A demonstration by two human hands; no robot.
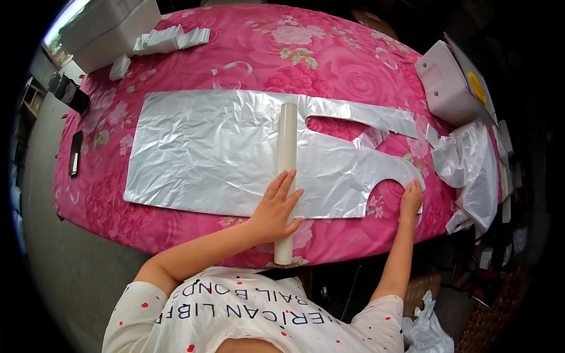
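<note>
A silvery plastic carrier bag (206, 153) with cut-out handles lies spread flat and wrinkled across the table, its handles toward the right. Over its middle rests a pale, smooth tube (286, 141), pointing from the near table edge toward the far side. My left hand (275, 206) lies on the near part of this tube, fingers spread and not wrapped round it. At the right end, my right hand (411, 199) is closed on the tip of the bag's near handle. The far handle lies loose, partly folded.
Pink floral cloth (347, 65) covers the table. White foam boxes (109, 29) and stacks of folded white pieces (170, 39) stand far left. A dark cup (69, 92) and a phone-like dark object (75, 153) sit left. Another foam box (447, 82) and crumpled clear plastic (471, 165) are right.
</note>
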